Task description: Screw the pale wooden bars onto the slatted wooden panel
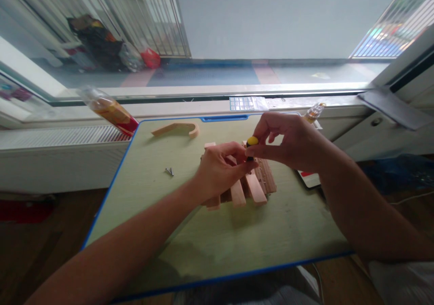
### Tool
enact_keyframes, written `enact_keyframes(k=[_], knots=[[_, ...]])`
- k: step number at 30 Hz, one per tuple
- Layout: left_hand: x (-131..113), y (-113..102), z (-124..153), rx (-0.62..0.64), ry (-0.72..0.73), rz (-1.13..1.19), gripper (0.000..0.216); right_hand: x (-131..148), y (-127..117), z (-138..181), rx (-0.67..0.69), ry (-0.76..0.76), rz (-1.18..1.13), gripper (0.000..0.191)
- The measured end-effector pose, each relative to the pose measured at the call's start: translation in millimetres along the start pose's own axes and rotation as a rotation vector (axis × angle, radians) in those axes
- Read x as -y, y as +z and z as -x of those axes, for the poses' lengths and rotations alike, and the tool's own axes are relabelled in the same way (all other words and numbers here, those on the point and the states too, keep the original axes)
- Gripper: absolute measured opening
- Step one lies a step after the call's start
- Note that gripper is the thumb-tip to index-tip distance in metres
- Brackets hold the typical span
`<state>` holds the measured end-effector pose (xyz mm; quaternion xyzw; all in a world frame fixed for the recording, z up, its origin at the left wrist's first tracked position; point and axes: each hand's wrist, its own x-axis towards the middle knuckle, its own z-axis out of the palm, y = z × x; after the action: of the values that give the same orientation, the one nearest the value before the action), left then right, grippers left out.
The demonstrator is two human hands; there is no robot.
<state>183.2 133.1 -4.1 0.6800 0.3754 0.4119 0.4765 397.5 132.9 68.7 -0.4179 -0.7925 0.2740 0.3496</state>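
A short screwdriver (252, 141) with a yellow-topped black handle stands roughly upright over some pale wooden slats (257, 189). Thumb and fingers of my right hand (291, 138) pinch its handle from the right. From the left, my left hand (220, 165) closes its thumb and index finger around the lower part of the screwdriver. Its tip is hidden behind those fingers. Beneath the slats lies a brown ridged piece (266, 174) with small holes, partly covered by my left hand. A few loose screws (170, 172) rest left of the slats.
A hooked wooden piece (178, 126) lies at the back left of the blue-edged table (237, 241). A bottle (115, 115) leans beyond the left corner, near a radiator (61, 138). On the windowsill is a clear compartment box (247, 103). A dark-edged flat object (309, 179) lies under my right forearm.
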Motion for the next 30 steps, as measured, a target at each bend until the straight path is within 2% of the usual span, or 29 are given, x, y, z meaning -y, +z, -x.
enact_keyframes(k=[8, 16, 26, 30], knots=[[-2, 1, -1, -0.015, -0.065, -0.033, 0.019, -1, -6, 0, 0.038, -0.020, -0.015, 0.031], [-1, -1, 0, 0.014, -0.017, -0.052, 0.016, 0, -11, 0, 0.106, -0.120, -0.032, 0.027], [-2, -1, -2, 0.066, 0.111, -0.080, 0.006, 5, -7, 0, 0.106, -0.082, -0.020, 0.020], [-2, -2, -2, 0.051, 0.075, -0.072, 0.012, 7, -6, 1, 0.083, -0.075, 0.009, 0.014]])
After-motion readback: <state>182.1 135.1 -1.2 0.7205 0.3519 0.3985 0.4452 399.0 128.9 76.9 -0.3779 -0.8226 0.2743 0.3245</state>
